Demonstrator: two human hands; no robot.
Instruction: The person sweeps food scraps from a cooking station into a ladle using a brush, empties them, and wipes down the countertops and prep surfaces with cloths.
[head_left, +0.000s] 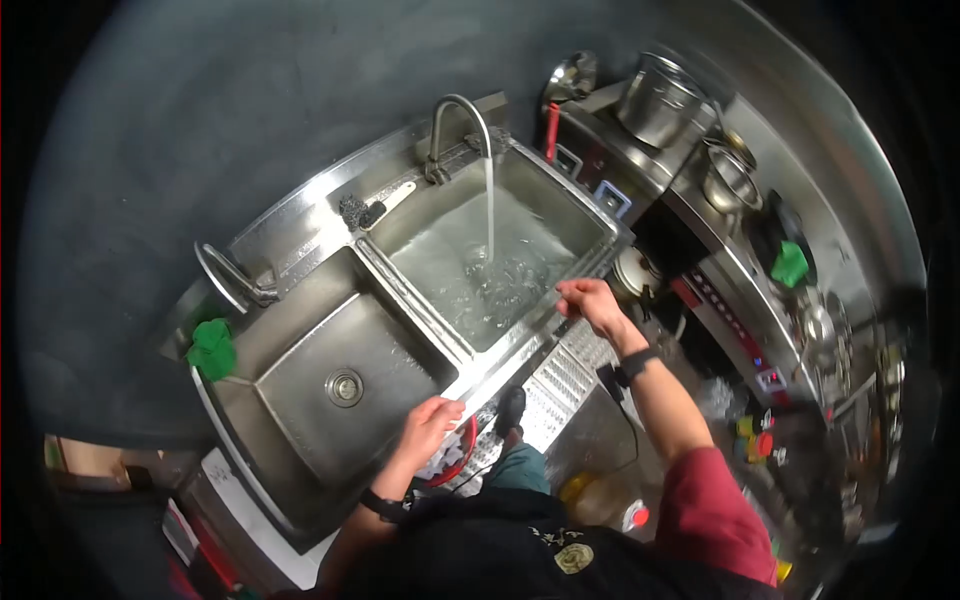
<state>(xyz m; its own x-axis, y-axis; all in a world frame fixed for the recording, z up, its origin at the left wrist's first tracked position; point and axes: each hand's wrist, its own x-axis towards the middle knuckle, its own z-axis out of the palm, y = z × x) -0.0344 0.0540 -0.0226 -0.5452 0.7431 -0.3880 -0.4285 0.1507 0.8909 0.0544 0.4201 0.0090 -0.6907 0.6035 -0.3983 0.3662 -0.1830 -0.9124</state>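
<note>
My left hand [429, 432] is at the front edge of the double sink, near the divider end, its fingers stretched out and nothing seen in them. Above the right front corner of the water-filled basin [410, 220], my right hand [592, 303] is closed, fingers curled together, with no object showing in it. Water runs from the tall curved faucet [463, 101] in a stream [490, 210] into that basin and ripples its surface. The left basin [330, 345] holds no water, and its drain [344, 387] shows. I wear a dark band on each wrist.
A white-handled brush [392, 203] and a steel scourer [352, 210] lie on the back ledge. A green cloth [212, 349] hangs at the left. Below are a red tub [462, 455] and a jug [605, 505]. Cooking equipment with a steel pot [660, 100] stands right.
</note>
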